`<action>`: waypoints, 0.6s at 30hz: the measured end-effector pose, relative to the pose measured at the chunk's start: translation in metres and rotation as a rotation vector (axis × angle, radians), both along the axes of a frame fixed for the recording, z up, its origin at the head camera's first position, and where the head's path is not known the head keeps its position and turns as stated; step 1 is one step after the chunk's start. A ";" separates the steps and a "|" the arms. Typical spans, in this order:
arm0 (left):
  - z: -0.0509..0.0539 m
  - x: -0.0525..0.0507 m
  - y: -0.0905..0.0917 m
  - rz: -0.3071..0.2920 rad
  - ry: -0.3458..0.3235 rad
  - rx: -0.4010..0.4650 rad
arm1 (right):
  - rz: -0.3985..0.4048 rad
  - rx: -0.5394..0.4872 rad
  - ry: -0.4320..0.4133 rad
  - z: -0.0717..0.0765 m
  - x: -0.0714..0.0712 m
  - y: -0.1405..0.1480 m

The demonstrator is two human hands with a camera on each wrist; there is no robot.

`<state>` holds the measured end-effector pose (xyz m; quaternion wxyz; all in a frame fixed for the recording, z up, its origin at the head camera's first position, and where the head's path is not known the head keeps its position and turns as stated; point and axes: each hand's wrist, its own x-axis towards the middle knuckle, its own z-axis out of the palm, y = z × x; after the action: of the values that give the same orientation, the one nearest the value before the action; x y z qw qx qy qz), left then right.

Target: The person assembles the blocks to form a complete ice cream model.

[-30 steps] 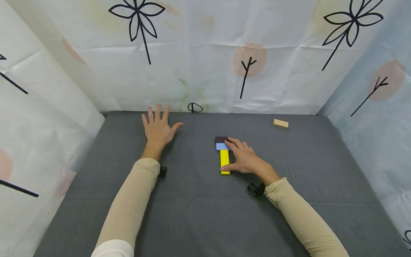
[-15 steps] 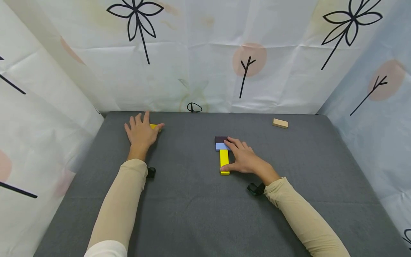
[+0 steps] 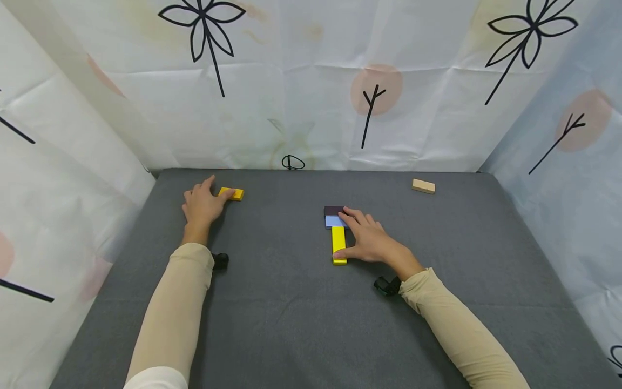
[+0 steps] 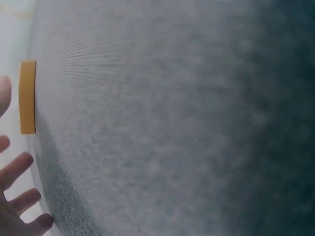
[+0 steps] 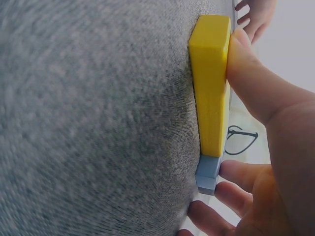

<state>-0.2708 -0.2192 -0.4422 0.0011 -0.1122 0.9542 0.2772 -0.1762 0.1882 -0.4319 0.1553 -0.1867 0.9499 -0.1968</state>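
Note:
At the back left my left hand (image 3: 201, 205) hovers by an orange-yellow block (image 3: 235, 194), fingers spread. The thumb overlaps this block in the head view, but the left wrist view shows a gap between the thumb (image 4: 4, 93) and the block (image 4: 27, 97). My right hand (image 3: 371, 241) rests on a small group of blocks near the middle. Its thumb touches the near end of a bright yellow block (image 3: 338, 240); its fingertips lie on a light blue block (image 3: 332, 221) and a dark block (image 3: 332, 210) just beyond. In the right wrist view the yellow block (image 5: 211, 93) meets the blue one end-on.
A pale wooden block (image 3: 424, 186) lies at the back right of the grey cloth-covered table (image 3: 291, 319). Patterned white fabric (image 3: 311, 97) stands along the back and both sides. Each wrist carries a dark camera.
My left hand has moved left and slightly nearer, uncovering the orange-yellow block it hid before. The right hand and the blocks under it stay put.

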 end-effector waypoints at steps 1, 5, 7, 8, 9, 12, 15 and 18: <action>0.000 0.000 -0.001 -0.002 -0.002 0.014 | 0.000 -0.001 0.002 0.000 0.000 0.000; -0.001 -0.001 -0.004 -0.011 -0.005 0.034 | 0.001 -0.003 0.008 0.000 0.000 0.000; -0.002 -0.001 -0.004 -0.012 -0.006 0.041 | 0.001 -0.003 0.011 0.000 0.000 0.000; -0.002 -0.001 -0.004 -0.013 -0.007 0.044 | 0.001 -0.004 0.011 0.000 0.000 0.000; -0.002 -0.001 -0.004 -0.014 -0.010 0.045 | 0.001 -0.003 0.012 -0.001 0.000 0.000; -0.001 -0.001 -0.003 -0.016 -0.011 0.055 | -0.001 -0.002 0.017 -0.001 0.000 0.000; 0.000 -0.002 -0.002 -0.013 -0.016 0.063 | -0.002 0.001 0.018 -0.002 0.000 0.000; 0.001 -0.003 0.000 -0.001 -0.026 0.073 | -0.001 0.000 0.014 -0.002 0.000 0.000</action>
<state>-0.2735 -0.2193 -0.4408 0.0176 -0.1151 0.9434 0.3106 -0.1760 0.1883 -0.4341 0.1488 -0.1874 0.9510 -0.1957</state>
